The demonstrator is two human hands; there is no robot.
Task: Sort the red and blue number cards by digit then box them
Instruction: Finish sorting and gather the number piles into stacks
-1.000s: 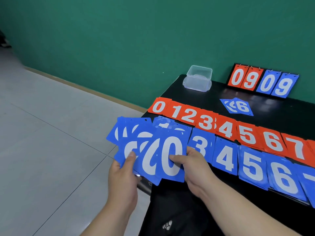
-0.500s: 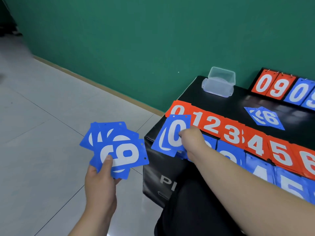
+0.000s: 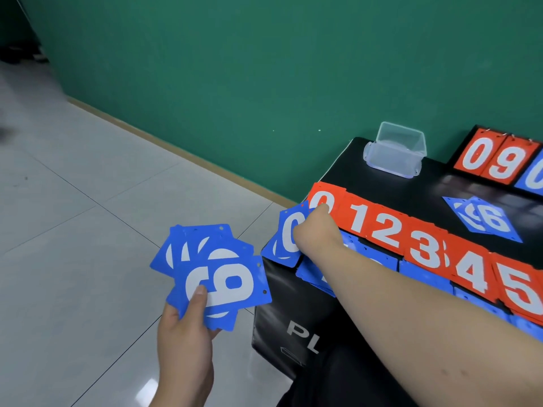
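Note:
My left hand (image 3: pixel 183 345) grips a fan of blue number cards (image 3: pixel 217 277) over the floor, a 9 on top under the thumb. My right hand (image 3: pixel 316 233) holds blue 0 cards (image 3: pixel 286 239) at the table's left corner, in front of the red 0. A row of red cards (image 3: pixel 423 245) reads 0 to 5 toward the right. Below it runs a row of blue cards (image 3: pixel 370 257), mostly hidden by my right forearm. A small heap of blue cards with a 6 on top (image 3: pixel 487 220) lies behind the red row.
A clear plastic box (image 3: pixel 395 149) stands at the back left of the black table (image 3: pixel 296 318). A scoreboard stand (image 3: pixel 499 161) showing red 0 9 and a blue card stands at the back right. Tiled floor lies to the left, a green wall behind.
My right hand took the blue 0 cards off the fan and carried them right and up to the table's left corner. My left hand drew back left with the remaining cards.

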